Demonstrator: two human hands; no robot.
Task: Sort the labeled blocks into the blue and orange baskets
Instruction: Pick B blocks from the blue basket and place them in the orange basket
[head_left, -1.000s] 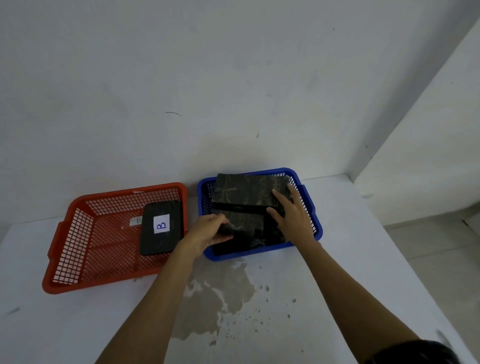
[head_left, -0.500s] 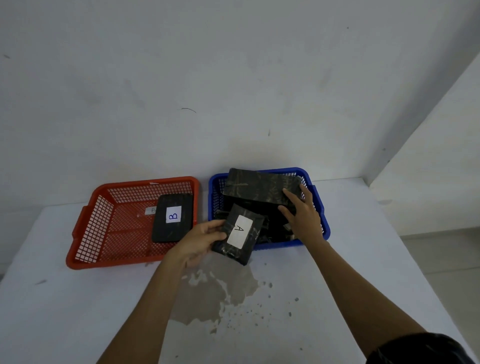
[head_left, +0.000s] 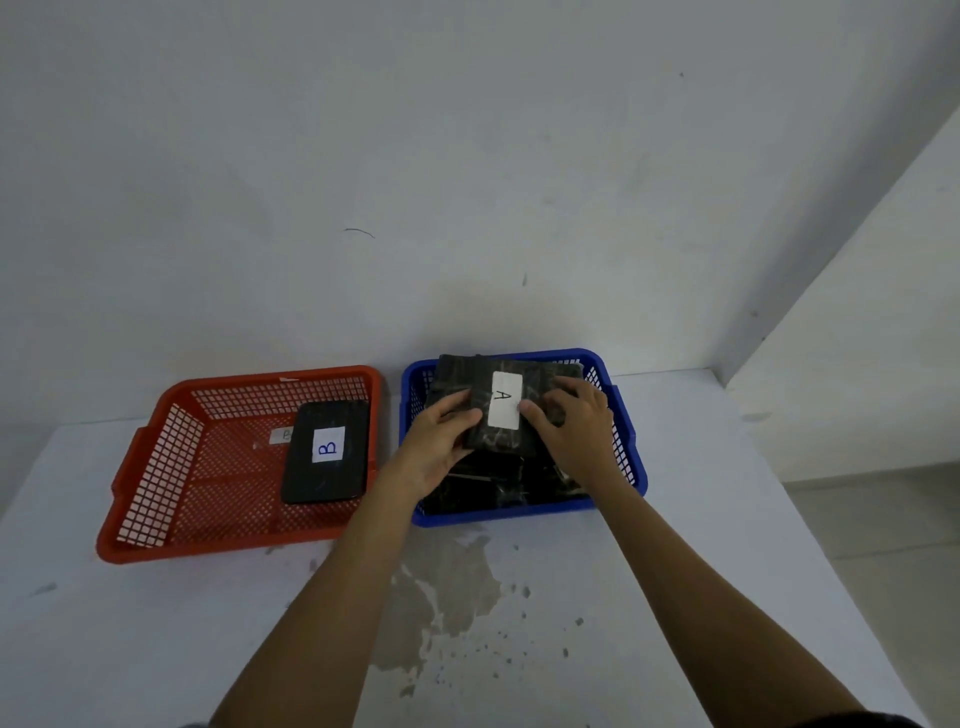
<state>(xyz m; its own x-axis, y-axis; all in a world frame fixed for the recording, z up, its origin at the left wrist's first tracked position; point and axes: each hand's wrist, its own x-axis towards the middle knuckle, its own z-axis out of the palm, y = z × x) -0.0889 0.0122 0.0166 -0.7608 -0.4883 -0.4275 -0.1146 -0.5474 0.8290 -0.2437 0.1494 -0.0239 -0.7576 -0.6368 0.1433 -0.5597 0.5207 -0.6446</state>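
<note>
A black block with a white label "A" (head_left: 501, 415) is held over the blue basket (head_left: 631, 457), on top of several other dark blocks (head_left: 498, 488) piled inside. My left hand (head_left: 441, 441) grips its left edge and my right hand (head_left: 571, 426) grips its right edge. In the orange basket (head_left: 156, 467) to the left lies a black block labelled "B" (head_left: 326, 451), flat on the mesh floor. A small paper tag is partly hidden under that block.
Both baskets stand side by side at the back of a white table (head_left: 156, 649), against a white wall. A worn, stained patch (head_left: 447, 597) marks the tabletop in front of the blue basket. The table's right edge drops to a tiled floor (head_left: 893, 545).
My left hand lifted the "A" block from in front of the blue basket up over it, label now facing up. My right hand came off the large block and took the "A" block's right edge.
</note>
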